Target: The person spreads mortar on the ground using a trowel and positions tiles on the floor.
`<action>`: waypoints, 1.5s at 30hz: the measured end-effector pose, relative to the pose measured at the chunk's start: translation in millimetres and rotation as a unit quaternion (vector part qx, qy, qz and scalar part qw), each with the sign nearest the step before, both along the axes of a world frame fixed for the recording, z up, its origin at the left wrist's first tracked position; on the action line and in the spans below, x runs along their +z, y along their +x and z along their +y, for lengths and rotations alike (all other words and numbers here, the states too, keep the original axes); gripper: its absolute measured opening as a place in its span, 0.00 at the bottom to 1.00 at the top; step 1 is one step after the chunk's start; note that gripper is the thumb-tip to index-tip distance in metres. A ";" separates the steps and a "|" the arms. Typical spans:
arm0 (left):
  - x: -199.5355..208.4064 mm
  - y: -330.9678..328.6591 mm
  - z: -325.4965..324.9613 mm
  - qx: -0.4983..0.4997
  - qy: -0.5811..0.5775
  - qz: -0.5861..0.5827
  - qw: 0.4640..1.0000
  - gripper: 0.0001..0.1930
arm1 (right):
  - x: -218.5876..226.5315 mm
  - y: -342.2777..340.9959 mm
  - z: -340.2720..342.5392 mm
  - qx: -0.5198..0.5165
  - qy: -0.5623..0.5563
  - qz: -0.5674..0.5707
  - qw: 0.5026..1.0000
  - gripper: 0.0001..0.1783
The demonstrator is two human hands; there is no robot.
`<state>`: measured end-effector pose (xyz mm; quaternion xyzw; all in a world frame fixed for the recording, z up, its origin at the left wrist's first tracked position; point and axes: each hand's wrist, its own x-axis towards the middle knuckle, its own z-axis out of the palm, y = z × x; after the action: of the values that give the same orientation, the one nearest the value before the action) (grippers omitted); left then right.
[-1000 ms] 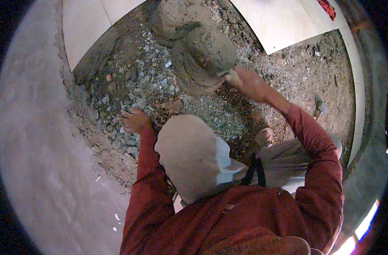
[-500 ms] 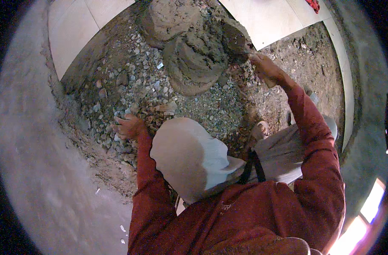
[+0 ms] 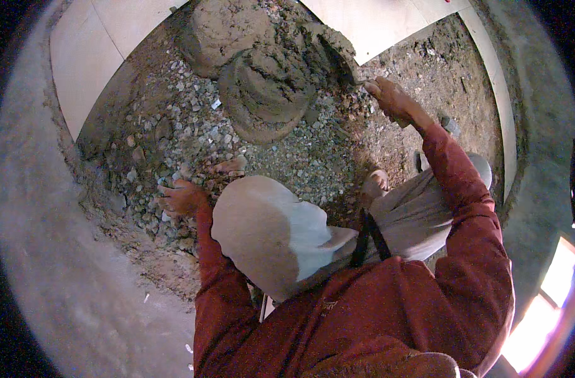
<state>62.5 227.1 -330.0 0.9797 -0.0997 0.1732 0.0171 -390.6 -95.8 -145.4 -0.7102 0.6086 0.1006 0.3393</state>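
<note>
My right hand (image 3: 393, 103) is closed round the handle of a trowel (image 3: 360, 82). Its thin neck runs toward wet mortar, and mortar hides most of the blade. Beside it lies a grey-brown heap of mortar (image 3: 262, 104) with a rough, scooped top. Farther off, a second mortar heap (image 3: 227, 31) touches the first. Over on the left, my left hand (image 3: 183, 198) rests on loose gravel (image 3: 183, 135) with its fingers spread, holding nothing that I can see.
Pale tiles edge the bare ground at the far left (image 3: 101, 57), far right (image 3: 369, 28) and right side (image 3: 492, 69). My knees and bare feet are close to the gravel. Smooth grey floor (image 3: 54, 233) lies to the left.
The trowel blade has tilted and moved slightly left against the mortar, and my right hand has turned with it. My left hand stays on the gravel. The whole view has shifted a little.
</note>
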 end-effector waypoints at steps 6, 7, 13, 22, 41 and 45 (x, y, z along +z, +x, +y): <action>-2.0 1.8 0.0 0.004 0.016 0.032 0.999 0.28 | 34.1 22.9 -55.9 0.166 -0.172 -0.013 0.971 0.28; -2.9 2.4 -0.8 0.018 0.014 0.051 0.998 0.28 | 35.4 27.8 -63.2 0.039 -0.094 -0.005 0.995 0.28; -15.4 6.6 1.5 0.005 -0.003 -0.001 1.000 0.26 | 40.5 1.9 -24.7 0.164 -0.027 -0.011 0.986 0.34; -20.8 10.7 5.3 -0.001 0.024 -0.017 1.000 0.27 | 35.3 -38.8 -29.4 0.219 -0.065 0.096 0.969 0.32; -27.9 16.0 8.3 0.026 0.032 -0.058 0.997 0.26 | 10.7 12.4 -77.5 0.288 -0.112 0.019 0.951 0.25; -27.6 16.9 9.5 0.037 0.032 -0.052 0.997 0.26 | 44.7 -25.3 -66.1 0.372 -0.089 0.007 0.924 0.28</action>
<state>79.4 236.6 -357.6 0.9724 -0.0693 0.2211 -0.0257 -416.0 -161.9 -100.7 -0.9121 0.3094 0.1702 0.2085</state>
